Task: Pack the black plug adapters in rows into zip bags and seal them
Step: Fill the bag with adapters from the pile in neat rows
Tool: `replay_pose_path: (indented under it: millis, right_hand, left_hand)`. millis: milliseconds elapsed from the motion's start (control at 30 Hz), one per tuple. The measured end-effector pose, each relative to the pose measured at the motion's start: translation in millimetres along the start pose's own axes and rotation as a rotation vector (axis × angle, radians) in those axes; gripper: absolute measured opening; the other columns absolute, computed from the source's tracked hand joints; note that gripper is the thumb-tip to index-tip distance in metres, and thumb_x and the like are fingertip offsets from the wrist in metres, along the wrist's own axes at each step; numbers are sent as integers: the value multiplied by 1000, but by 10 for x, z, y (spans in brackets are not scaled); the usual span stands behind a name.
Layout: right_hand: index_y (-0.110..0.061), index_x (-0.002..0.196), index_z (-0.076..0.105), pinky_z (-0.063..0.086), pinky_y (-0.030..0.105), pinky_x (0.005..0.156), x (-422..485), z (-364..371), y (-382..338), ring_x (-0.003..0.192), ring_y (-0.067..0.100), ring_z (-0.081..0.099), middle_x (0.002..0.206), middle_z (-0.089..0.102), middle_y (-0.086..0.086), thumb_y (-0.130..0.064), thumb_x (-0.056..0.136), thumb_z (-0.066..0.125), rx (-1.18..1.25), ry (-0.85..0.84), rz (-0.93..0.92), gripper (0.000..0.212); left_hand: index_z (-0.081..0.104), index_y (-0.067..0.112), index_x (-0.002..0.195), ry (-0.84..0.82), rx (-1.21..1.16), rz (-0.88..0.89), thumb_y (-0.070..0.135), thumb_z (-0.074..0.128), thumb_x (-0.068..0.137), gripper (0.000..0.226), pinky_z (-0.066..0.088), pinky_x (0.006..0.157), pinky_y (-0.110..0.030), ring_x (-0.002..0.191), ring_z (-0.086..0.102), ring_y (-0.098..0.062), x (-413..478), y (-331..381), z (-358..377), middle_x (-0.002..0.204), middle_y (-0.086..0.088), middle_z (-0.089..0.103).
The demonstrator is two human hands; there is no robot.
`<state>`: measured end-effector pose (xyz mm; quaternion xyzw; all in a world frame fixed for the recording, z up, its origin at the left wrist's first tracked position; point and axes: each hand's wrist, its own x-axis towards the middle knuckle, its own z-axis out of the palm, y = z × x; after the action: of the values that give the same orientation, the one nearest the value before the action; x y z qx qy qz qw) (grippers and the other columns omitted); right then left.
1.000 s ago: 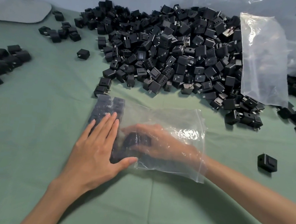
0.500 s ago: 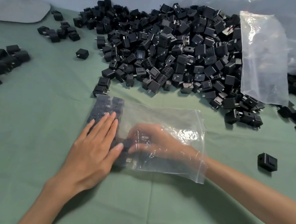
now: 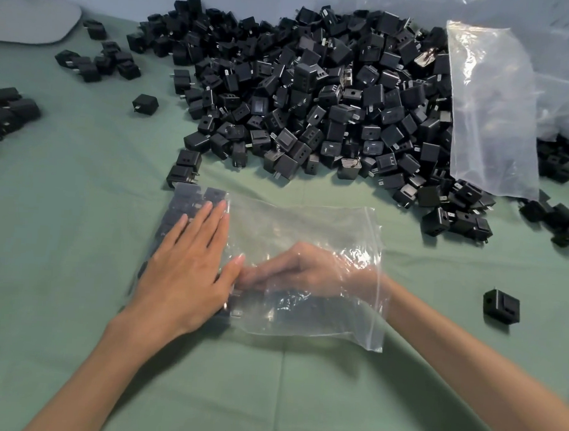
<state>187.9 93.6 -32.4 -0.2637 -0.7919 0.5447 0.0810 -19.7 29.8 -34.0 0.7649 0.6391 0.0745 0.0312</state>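
A clear zip bag [image 3: 309, 223] lies flat on the green cloth, its mouth facing right. Rows of black plug adapters [image 3: 191, 199] fill its left end. My left hand [image 3: 186, 269] rests flat on top of the bag, pressing those rows through the plastic. My right hand [image 3: 303, 269] is inside the bag up to the wrist. Its fingers reach left, fairly straight, and their tips push against adapters at the row's near end, beside my left thumb. Most of the packed adapters are hidden under my left hand.
A big pile of loose adapters [image 3: 318, 84] lies behind the bag, with a second clear bag [image 3: 492, 111] leaning on its right side. Two adapters [image 3: 184, 169] sit at the bag's far left corner, one [image 3: 501, 305] lies alone at the right, and small groups [image 3: 99, 60] lie at the left.
My right hand moved left inside the bag and pushed the adapter it carried up against the rows. My left thumb drew in toward the fingers; the left hand otherwise stayed put.
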Motion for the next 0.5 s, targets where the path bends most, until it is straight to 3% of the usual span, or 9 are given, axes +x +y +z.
replay_pose_path:
  millis: [167, 233, 300, 367, 433, 500]
  right_hand:
    - [-1, 133, 53, 38, 23, 108, -23, 8, -62, 127, 11, 51, 138, 53, 6, -1, 95, 52, -10, -88, 35, 37]
    - [-1, 137, 48, 35, 29, 112, -138, -55, -77, 133, 13, 45, 144, 47, 5, 3, 96, 49, -40, -94, 27, 41]
    - [-4, 138, 46, 36, 26, 111, -389, -253, -93, 134, 12, 44, 146, 44, 4, 5, 96, 48, -33, -34, 104, 43]
    - [-13, 126, 61, 44, 20, 100, -771, -513, -126, 121, 9, 56, 131, 60, 2, 2, 93, 53, 19, 194, 217, 37]
    - [-34, 100, 74, 51, 15, 79, -1259, -699, -120, 94, 5, 68, 100, 74, -8, -4, 90, 62, -11, 633, 273, 33]
    - [-36, 91, 71, 52, 27, 70, -1770, -768, 26, 79, 7, 65, 89, 72, -10, -36, 85, 67, -382, 1038, 490, 7]
  left_hand:
    - [-15, 18, 150, -2, -2, 0, 58, -8, 83, 77, -14, 118, -28, 144, -22, -4, -9, 13, 8, 159, 8, -18]
    - [-16, 18, 148, -7, 8, -3, 57, -9, 82, 77, -14, 118, -29, 144, -22, -5, -17, 19, 5, 159, 7, -19]
    - [-21, 18, 147, -11, 27, -1, 56, -12, 81, 76, -15, 117, -29, 143, -24, -6, -16, 19, 3, 159, 6, -22]
    - [-22, 17, 147, -13, 26, -1, 55, -12, 80, 77, -16, 117, -28, 143, -25, -6, -13, 17, 0, 158, 6, -22]
    - [-21, 17, 147, -18, 27, 1, 56, -13, 81, 77, -15, 117, -29, 143, -25, -6, -14, 12, 6, 158, 6, -23]
    - [-20, 17, 147, -14, 29, 2, 56, -13, 81, 77, -14, 118, -30, 143, -26, -7, -14, 7, 16, 158, 5, -23]
